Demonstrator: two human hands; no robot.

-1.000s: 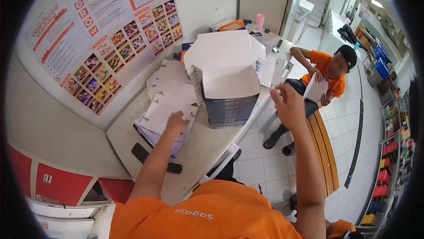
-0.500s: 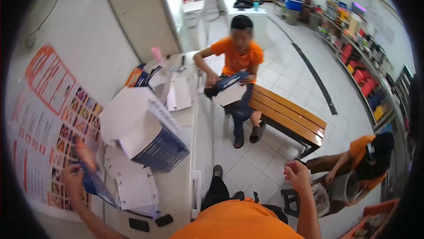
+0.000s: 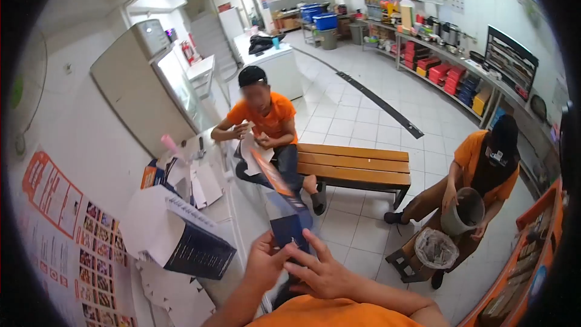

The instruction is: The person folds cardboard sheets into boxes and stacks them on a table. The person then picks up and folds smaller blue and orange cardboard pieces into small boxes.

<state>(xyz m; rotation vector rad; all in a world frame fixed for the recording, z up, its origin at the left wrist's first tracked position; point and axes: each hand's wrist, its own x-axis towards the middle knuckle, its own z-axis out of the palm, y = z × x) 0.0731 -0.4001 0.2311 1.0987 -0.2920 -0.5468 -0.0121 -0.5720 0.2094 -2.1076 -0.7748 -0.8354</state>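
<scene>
A blue and orange flat cardboard box (image 3: 285, 221) is held up in front of me, its upper part blurred. My left hand (image 3: 266, 269) is closed on its lower left edge. My right hand (image 3: 330, 272) is at the lower right corner, fingers closed around the edge and close to the left fingertips. Left of my hands, a large white and dark blue carton (image 3: 200, 248) stands on the white counter (image 3: 227, 230). White cut cardboard sheets (image 3: 172, 294) lie below it.
A co-worker (image 3: 266, 115) sits by a wooden bench (image 3: 357, 166), holding white cardboard. Another person (image 3: 484, 170) at right tilts a grey bucket (image 3: 463, 212) beside a bag-lined bin (image 3: 436, 248). An orange shelf (image 3: 520, 266) stands at lower right, a fridge (image 3: 142, 79) at left.
My left hand has brought the blue and orange box from the counter to in front of my body. My right hand has moved left onto it. The view has tilted up.
</scene>
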